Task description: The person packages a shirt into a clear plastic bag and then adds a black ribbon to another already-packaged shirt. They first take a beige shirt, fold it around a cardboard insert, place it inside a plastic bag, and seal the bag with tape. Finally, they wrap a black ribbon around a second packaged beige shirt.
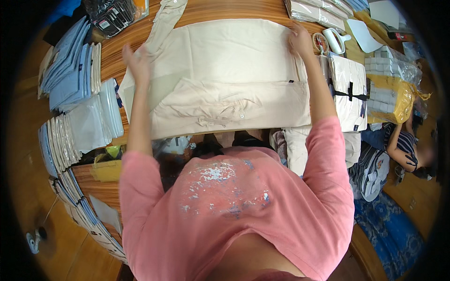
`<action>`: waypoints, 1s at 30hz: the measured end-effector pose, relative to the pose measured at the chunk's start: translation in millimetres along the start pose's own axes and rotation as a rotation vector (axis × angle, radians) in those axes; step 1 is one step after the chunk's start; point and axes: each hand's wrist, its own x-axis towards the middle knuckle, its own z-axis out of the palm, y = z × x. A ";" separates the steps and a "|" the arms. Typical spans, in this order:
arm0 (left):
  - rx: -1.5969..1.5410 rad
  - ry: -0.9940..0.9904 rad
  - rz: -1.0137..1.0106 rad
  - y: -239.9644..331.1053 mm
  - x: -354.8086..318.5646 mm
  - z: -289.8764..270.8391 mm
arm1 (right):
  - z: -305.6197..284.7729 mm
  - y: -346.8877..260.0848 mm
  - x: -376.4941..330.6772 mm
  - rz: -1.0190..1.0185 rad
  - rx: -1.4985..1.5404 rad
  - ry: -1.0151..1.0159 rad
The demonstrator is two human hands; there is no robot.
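A cream shirt (234,54) lies spread on the wooden table in front of me, its lower part turned over in a gathered, wrinkled layer. One sleeve reaches toward the far left. At the left, a translucent pale sheet (165,88) shows against the cloth. My left hand (137,64) is at the shirt's left edge, fingers apart and blurred, with nothing visible in it. My right hand (300,41) is at the far right corner, its bent fingers closed on the shirt's edge; the fingertips are partly hard to make out.
Folded blue garments (70,61) and clear packets (91,119) line the left side. On the right are a white tape dispenser (333,41), bagged cream shirts (348,89) and a yellow bag (403,103) around small white boxes. Another person (403,147) is at the far right.
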 end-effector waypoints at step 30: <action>-0.039 -0.439 -0.065 -6.2 -229.2 -152.8 | 64.3 -337.7 -81.8 -1.051 0.145 -0.345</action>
